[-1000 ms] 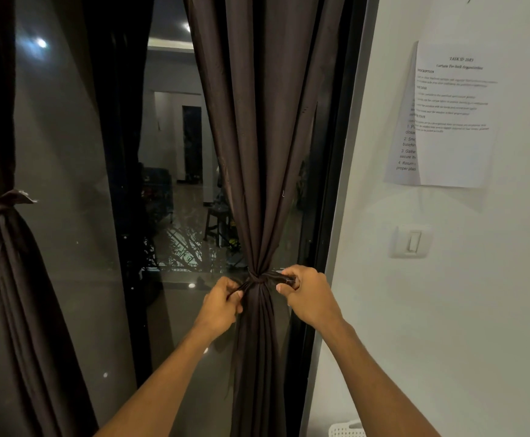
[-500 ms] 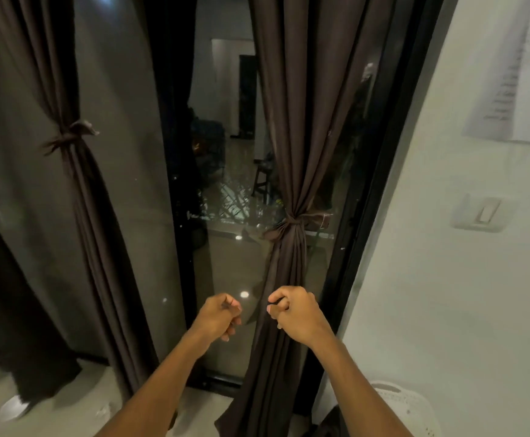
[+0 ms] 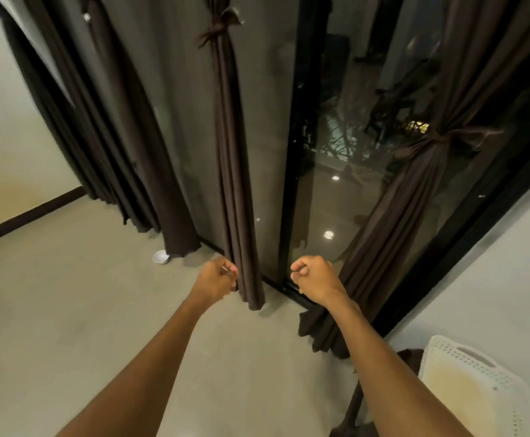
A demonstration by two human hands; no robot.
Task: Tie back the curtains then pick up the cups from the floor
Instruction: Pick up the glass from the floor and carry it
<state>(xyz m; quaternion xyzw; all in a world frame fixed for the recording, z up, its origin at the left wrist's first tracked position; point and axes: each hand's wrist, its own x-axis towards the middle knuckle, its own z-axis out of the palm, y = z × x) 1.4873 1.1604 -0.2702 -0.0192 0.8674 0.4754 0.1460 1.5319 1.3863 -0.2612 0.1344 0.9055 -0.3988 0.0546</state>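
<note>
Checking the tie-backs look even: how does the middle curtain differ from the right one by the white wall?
The middle curtain is a slim, even bundle; the right curtain is fuller and spreads out below where it is tied. The middle curtain's hem just reaches the floor, while the right curtain's hem bunches up on it. Both are dark brown and tied with a matching band.
</note>
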